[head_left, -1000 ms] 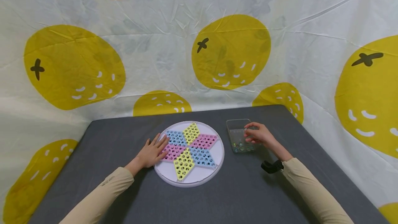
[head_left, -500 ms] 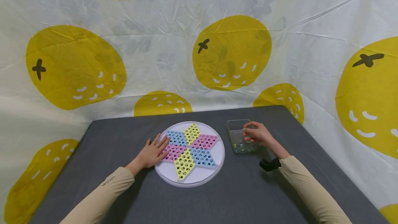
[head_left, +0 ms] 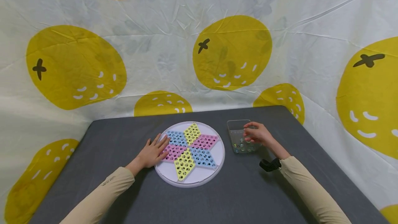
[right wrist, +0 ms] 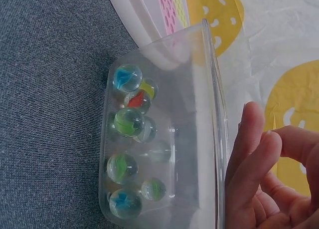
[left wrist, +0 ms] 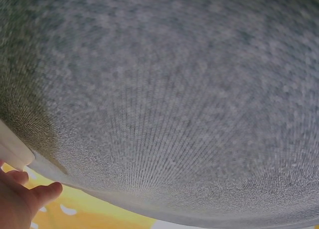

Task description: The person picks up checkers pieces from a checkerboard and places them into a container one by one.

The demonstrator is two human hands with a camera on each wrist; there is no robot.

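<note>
marbles (right wrist: 130, 121) are sitting in the clear plastic box (head_left: 239, 137) on the grey table (head_left: 217, 196), just right of the round star board (head_left: 189, 153). my right hand (head_left: 258, 134) is hovering over the box w/ fingers (right wrist: 249, 154) loosely bent and spread, thumb apart from them; the wrist view shows nothing pinched btwn them, so it's holding nothing. my left hand (head_left: 153, 152) is lying flat, fingers straight, tips resting on the board's left edge near the pink and blue sections, bracing it. the left wrist cam is showing mostly table cloth, plus a sliver of the board's rim and my fingertips. risks as i'm judging them: the marbles are glass, round and bunched at one end of the box, so a sloppy pinch could squirt one out, and it'd prob roll off across the table. the box is light, and knocking its wall w/ my knuckles could slide or tip it. the board's holes are small and close together, so a marble dropped from too high could bounce out.
</note>
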